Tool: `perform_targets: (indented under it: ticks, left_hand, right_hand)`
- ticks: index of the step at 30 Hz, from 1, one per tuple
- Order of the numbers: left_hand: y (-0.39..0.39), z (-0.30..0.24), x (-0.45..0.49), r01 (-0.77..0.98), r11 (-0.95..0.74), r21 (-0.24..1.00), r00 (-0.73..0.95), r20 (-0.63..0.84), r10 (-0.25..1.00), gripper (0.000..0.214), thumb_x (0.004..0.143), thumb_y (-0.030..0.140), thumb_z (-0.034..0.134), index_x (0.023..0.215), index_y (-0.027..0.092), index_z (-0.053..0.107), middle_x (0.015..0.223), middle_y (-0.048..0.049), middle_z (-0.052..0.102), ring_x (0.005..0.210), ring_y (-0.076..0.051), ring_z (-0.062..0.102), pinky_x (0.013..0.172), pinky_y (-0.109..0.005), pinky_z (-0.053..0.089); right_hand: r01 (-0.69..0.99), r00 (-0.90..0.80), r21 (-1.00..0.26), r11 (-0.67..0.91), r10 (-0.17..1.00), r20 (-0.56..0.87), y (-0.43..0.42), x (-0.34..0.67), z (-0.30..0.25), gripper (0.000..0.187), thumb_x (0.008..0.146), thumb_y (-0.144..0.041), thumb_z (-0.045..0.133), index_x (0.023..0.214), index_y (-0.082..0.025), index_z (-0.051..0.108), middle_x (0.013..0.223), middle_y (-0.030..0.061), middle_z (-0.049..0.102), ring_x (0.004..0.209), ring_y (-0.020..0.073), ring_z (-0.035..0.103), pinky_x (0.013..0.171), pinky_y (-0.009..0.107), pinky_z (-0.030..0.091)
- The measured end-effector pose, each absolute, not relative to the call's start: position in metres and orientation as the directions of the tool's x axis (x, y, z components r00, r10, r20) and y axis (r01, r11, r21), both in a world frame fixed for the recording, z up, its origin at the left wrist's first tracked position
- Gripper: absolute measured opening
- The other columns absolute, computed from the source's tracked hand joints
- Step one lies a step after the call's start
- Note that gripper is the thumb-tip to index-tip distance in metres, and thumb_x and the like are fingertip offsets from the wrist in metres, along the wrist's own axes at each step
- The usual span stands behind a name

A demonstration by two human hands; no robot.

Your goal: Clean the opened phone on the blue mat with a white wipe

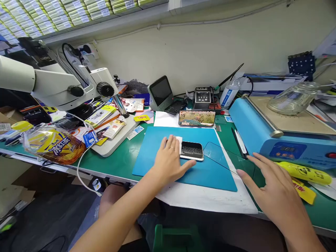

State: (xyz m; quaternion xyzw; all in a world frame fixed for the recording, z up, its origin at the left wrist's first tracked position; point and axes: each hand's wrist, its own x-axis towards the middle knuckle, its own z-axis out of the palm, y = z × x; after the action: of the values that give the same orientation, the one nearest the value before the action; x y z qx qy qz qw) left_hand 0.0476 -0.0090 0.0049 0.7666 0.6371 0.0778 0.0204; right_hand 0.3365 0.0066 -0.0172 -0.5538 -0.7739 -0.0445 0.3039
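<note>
A phone [191,151] lies flat on the blue work mat [157,157] in the middle of the green bench. My left hand [170,159] rests on its left end, fingers pressed over a white cloth or wipe [179,142] that lies against the phone. A clear, thin sheet [223,159] lies on the mat just right of the phone. My right hand [273,187] hovers open and flat to the right, fingers spread, near the mat's right edge and holding nothing.
A second phone [197,118] with a lit screen stands behind the mat. A blue laminating machine [265,136] fills the right side, a glass jar [294,98] behind it. A white microscope [60,84] and a snack bag [54,145] crowd the left. A yellow tube [304,172] lies at the right.
</note>
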Motion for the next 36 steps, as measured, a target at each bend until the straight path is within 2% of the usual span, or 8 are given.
perform_targets:
  ticks: [6,12,15,18,22,26,32,36]
  left_hand:
    - [-0.006,0.007,0.1,0.916,-0.351,0.195,0.332,0.122,0.935,0.099,0.096,0.076,0.017,0.154,-0.003,0.03,0.161,-0.0193,0.029,0.154,-0.031,0.015,0.126,-0.049,0.01]
    - [-0.04,0.0,0.046,0.943,-0.301,0.141,0.284,0.13,0.95,0.09,0.099,0.071,0.014,0.154,0.003,0.034,0.161,-0.0168,0.03,0.153,-0.031,0.018,0.126,-0.052,0.012]
    - [-0.035,-0.001,0.02,0.97,-0.216,0.107,0.202,0.13,0.971,0.085,0.101,0.067,0.019,0.153,0.002,0.036,0.159,-0.0194,0.033,0.153,-0.033,0.02,0.125,-0.054,0.014]
    - [-0.016,0.001,0.02,0.971,-0.182,0.152,0.163,0.131,0.978,0.082,0.102,0.066,0.022,0.153,0.003,0.036,0.158,-0.0197,0.036,0.151,-0.033,0.023,0.124,-0.052,0.016]
    - [0.002,0.003,0.058,0.946,-0.233,0.227,0.202,0.152,0.968,0.085,0.099,0.069,0.023,0.152,0.004,0.036,0.158,-0.0179,0.038,0.151,-0.034,0.024,0.123,-0.051,0.019]
    - [-0.001,0.004,0.098,0.903,-0.368,0.223,0.339,0.159,0.927,0.086,0.1,0.067,0.023,0.153,0.0,0.034,0.159,-0.0181,0.035,0.152,-0.032,0.023,0.124,-0.047,0.017]
    - [-0.012,0.0,0.087,0.822,-0.559,0.107,0.524,0.242,0.816,0.05,0.106,0.038,0.035,0.146,0.01,0.046,0.154,-0.0117,0.047,0.145,-0.025,0.038,0.122,-0.045,0.023]
    - [-0.01,0.0,0.073,0.749,-0.656,0.095,0.606,0.303,0.736,0.03,0.099,0.013,0.042,0.118,0.013,0.066,0.129,-0.0097,0.066,0.125,-0.022,0.057,0.121,-0.041,0.024]
  right_hand:
    - [0.893,-0.212,-0.24,0.381,0.826,0.522,0.009,0.339,-0.02,0.06,0.093,-0.064,0.042,0.13,-0.02,0.058,0.133,0.0162,0.06,0.124,0.0384,0.054,0.105,0.057,0.044]
    - [0.901,-0.272,-0.174,0.398,0.83,0.487,0.012,0.34,-0.023,0.068,0.092,-0.069,0.038,0.134,-0.019,0.055,0.133,0.0173,0.06,0.124,0.0404,0.052,0.105,0.059,0.042]
    - [0.915,-0.283,-0.151,0.375,0.86,0.424,0.014,0.341,-0.024,0.07,0.091,-0.07,0.039,0.136,-0.019,0.054,0.134,0.0177,0.06,0.124,0.0422,0.052,0.102,0.061,0.042]
    - [0.933,-0.276,-0.133,0.335,0.901,0.336,0.017,0.342,-0.021,0.073,0.09,-0.072,0.038,0.136,-0.018,0.056,0.134,0.0179,0.062,0.122,0.043,0.055,0.098,0.062,0.045]
    - [0.939,-0.306,-0.088,0.332,0.925,0.226,0.023,0.339,-0.005,0.077,0.088,-0.074,0.039,0.139,-0.018,0.055,0.132,0.0172,0.064,0.118,0.0423,0.06,0.093,0.06,0.049]
    - [0.914,-0.397,-0.031,0.404,0.908,0.133,0.034,0.323,0.014,0.079,0.086,-0.072,0.042,0.143,-0.018,0.053,0.133,0.0177,0.065,0.119,0.0423,0.061,0.091,0.057,0.053]
    - [0.89,-0.455,-0.063,0.452,0.889,-0.053,0.059,0.296,0.032,0.084,0.083,-0.066,0.05,0.148,-0.015,0.046,0.122,0.0193,0.069,0.11,0.0389,0.066,0.083,0.048,0.057]
    - [0.874,-0.485,-0.065,0.481,0.865,-0.126,0.074,0.29,0.043,0.085,0.078,-0.066,0.055,0.146,-0.015,0.049,0.107,0.0187,0.071,0.095,0.0386,0.069,0.069,0.045,0.057]
